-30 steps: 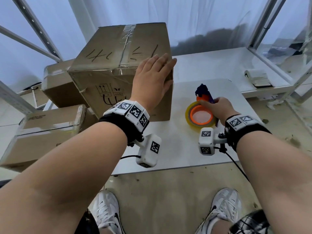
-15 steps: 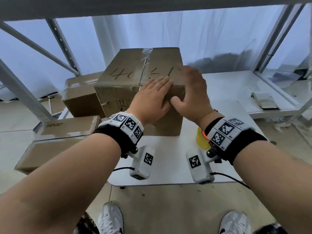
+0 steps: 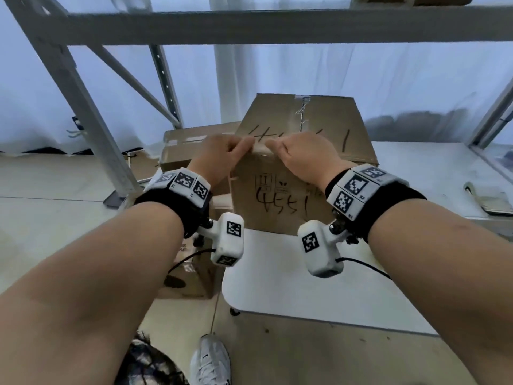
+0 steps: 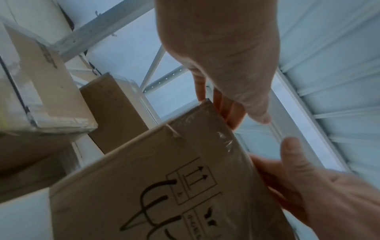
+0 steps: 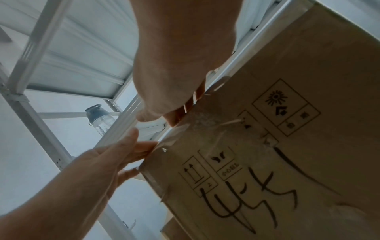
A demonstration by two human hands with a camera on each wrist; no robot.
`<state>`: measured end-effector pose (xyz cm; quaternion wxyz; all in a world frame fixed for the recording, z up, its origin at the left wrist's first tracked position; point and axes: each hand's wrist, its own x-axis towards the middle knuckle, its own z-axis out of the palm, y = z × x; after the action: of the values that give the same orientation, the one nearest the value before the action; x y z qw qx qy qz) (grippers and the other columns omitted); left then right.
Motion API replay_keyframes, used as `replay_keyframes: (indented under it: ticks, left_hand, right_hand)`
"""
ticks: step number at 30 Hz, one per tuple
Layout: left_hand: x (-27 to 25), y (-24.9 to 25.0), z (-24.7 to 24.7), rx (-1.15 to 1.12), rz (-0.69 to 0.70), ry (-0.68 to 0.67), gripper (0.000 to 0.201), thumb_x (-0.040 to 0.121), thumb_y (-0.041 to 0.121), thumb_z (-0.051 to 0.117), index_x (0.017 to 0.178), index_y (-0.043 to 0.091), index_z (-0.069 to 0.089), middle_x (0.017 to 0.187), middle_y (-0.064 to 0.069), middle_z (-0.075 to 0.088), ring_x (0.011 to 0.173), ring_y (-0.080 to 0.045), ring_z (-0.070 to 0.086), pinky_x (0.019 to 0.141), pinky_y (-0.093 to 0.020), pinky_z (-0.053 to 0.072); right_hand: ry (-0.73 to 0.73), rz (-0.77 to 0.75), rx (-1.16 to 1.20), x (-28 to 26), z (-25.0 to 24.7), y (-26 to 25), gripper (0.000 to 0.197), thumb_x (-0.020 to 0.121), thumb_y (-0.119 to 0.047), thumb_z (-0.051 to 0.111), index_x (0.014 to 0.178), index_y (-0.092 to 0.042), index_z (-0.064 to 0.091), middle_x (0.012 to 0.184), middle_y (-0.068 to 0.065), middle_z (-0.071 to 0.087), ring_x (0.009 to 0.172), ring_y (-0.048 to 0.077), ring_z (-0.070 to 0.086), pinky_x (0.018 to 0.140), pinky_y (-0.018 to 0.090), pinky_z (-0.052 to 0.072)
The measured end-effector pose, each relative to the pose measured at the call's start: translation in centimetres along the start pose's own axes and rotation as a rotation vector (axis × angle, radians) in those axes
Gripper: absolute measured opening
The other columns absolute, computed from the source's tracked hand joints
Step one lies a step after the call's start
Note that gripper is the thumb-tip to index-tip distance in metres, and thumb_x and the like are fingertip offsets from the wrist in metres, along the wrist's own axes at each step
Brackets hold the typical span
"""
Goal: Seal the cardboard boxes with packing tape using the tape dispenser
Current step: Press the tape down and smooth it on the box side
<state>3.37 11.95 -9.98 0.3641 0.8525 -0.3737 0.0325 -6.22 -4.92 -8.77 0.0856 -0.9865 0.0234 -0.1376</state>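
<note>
A brown cardboard box (image 3: 319,118) marked "4551" stands on the white table (image 3: 305,282). Clear tape (image 4: 222,141) runs over its near top edge and down the front. My left hand (image 3: 219,154) and right hand (image 3: 302,157) sit side by side on that edge, fingertips almost meeting. In the wrist views the fingers of both hands lie on the top face and press the tape (image 5: 195,129), while the thumbs stay off the cardboard. Neither hand holds anything. The tape dispenser is not in view.
More taped boxes sit left of the main one (image 3: 194,145) and lower down (image 3: 200,273). A grey metal rack frame (image 3: 83,107) rises at left and overhead. A small booklet (image 3: 488,198) lies at right. A water bottle (image 5: 100,118) stands on the rack.
My right hand left the tape dispenser on the table and came up to the box. Both hands slid to the near top edge. The head view tilted upward.
</note>
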Motion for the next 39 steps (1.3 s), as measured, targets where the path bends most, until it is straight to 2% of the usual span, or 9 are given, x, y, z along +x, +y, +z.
replay_keyframes:
  ticks: [3,7,13,17,21,25,31,35,39]
  left_hand:
    - [1.1,-1.3,0.5,-0.058,0.042,0.059,0.022,0.090,0.040,0.059,0.089,0.022,0.073,0.088,0.003,0.069,0.084,-0.014,0.061,0.085,-0.040,0.051]
    - [1.5,-3.5,1.7,-0.123,0.050,0.157,0.009,0.084,0.038,0.066,0.092,0.036,0.070,0.100,0.008,0.055,0.106,-0.019,0.049,0.096,-0.042,0.043]
    - [0.1,-4.3,2.9,-0.215,0.072,0.172,0.025,0.086,0.035,0.066,0.109,0.043,0.064,0.114,0.013,0.048,0.119,-0.020,0.040,0.102,-0.042,0.042]
    - [-0.8,-4.7,2.7,-0.020,0.109,0.137,0.035,0.089,0.029,0.063,0.123,0.035,0.061,0.129,0.008,0.047,0.123,-0.017,0.034,0.108,-0.032,0.025]
    - [0.7,-2.3,1.1,0.053,0.134,0.140,0.036,0.093,0.046,0.051,0.101,0.017,0.071,0.107,0.000,0.062,0.105,-0.017,0.047,0.097,-0.039,0.039]
    - [1.9,-0.8,1.9,0.209,0.148,0.100,0.037,0.088,0.050,0.056,0.093,0.014,0.055,0.097,0.000,0.055,0.091,-0.015,0.047,0.083,-0.027,0.039]
    - [-0.1,-2.8,3.1,0.350,0.267,0.072,0.046,0.085,0.040,0.064,0.122,0.017,0.050,0.128,-0.004,0.049,0.120,-0.026,0.042,0.103,-0.037,0.031]
    - [0.9,-1.7,1.8,0.307,0.263,0.016,0.039,0.100,0.040,0.036,0.130,0.021,0.053,0.135,-0.002,0.051,0.125,-0.022,0.044,0.104,-0.038,0.033]
    - [0.6,-2.0,3.2,0.400,0.234,-0.051,0.047,0.101,0.039,0.032,0.144,0.021,0.037,0.148,-0.005,0.036,0.137,-0.027,0.027,0.115,-0.041,0.018]
  right_hand:
    - [0.054,0.020,-0.046,0.3,0.4,0.3,0.059,0.095,-0.061,0.026,0.079,-0.022,0.067,0.076,-0.001,0.064,0.059,0.012,0.052,0.051,0.024,0.034]
    - [0.096,0.110,-0.143,1.4,1.0,-0.4,0.064,0.091,-0.066,0.034,0.081,-0.014,0.070,0.068,0.000,0.057,0.065,0.018,0.056,0.060,0.028,0.042]
    - [0.096,0.105,-0.303,1.4,1.6,-0.7,0.061,0.091,-0.067,0.030,0.083,-0.017,0.064,0.078,0.001,0.058,0.073,0.021,0.056,0.060,0.029,0.035]
    - [0.093,0.062,-0.389,1.1,1.6,-1.3,0.055,0.095,-0.061,0.030,0.089,-0.017,0.062,0.081,0.001,0.057,0.075,0.021,0.055,0.061,0.030,0.036]
    - [0.112,0.002,-0.435,0.3,1.9,-1.6,0.049,0.095,-0.057,0.038,0.102,-0.014,0.061,0.095,0.001,0.063,0.080,0.018,0.058,0.063,0.030,0.037]
    - [0.140,0.001,-0.366,0.0,2.1,-1.7,0.043,0.094,-0.052,0.047,0.114,-0.017,0.061,0.113,-0.001,0.065,0.098,0.019,0.061,0.071,0.028,0.038]
    - [0.037,-0.053,-0.259,-1.0,1.5,-0.4,0.061,0.090,-0.043,0.060,0.142,-0.017,0.043,0.144,0.001,0.047,0.129,0.020,0.046,0.106,0.037,0.038]
    - [-0.009,-0.086,-0.258,-1.1,0.9,-0.2,0.067,0.090,-0.045,0.058,0.146,-0.016,0.036,0.150,0.001,0.039,0.137,0.017,0.037,0.113,0.032,0.026]
    - [-0.052,-0.097,-0.240,-0.9,0.6,0.1,0.066,0.091,-0.043,0.057,0.147,-0.015,0.034,0.151,0.002,0.037,0.137,0.016,0.036,0.117,0.032,0.020]
